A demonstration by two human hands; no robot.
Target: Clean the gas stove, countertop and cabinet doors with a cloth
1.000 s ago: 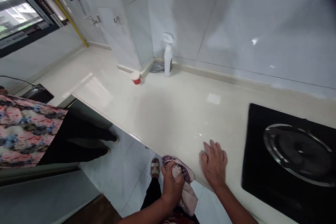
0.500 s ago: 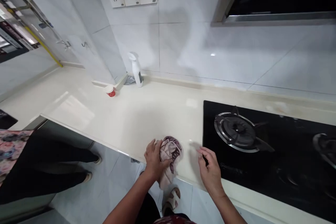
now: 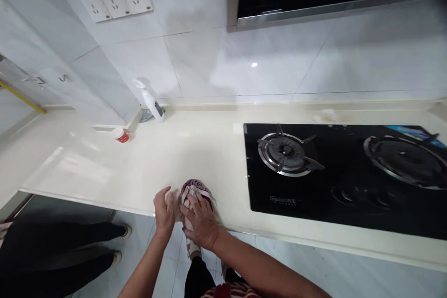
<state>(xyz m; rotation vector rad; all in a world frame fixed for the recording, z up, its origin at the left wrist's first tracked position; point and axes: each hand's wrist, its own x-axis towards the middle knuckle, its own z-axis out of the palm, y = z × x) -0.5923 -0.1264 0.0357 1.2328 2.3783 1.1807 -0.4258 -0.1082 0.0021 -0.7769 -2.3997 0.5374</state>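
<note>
A crumpled pale pink cloth with dark purple print lies at the front edge of the cream counter, part of it hanging over the edge. My right hand rests on top, its fingers pressed into the folds and gripping them. Just left of the cloth, my left hand hovers by the counter edge with nothing in it. Its fingers are loosely curled, with the thumb apart from them.
A black gas hob with two burners is set into the counter on the right. Toward the back left stand a white spray bottle and a small red-and-white cup. Another person's legs show at lower left.
My left hand has let go of the cloth and moved off to its left. My right hand has come across from beside the hob onto the cloth. The view has shifted right.
</note>
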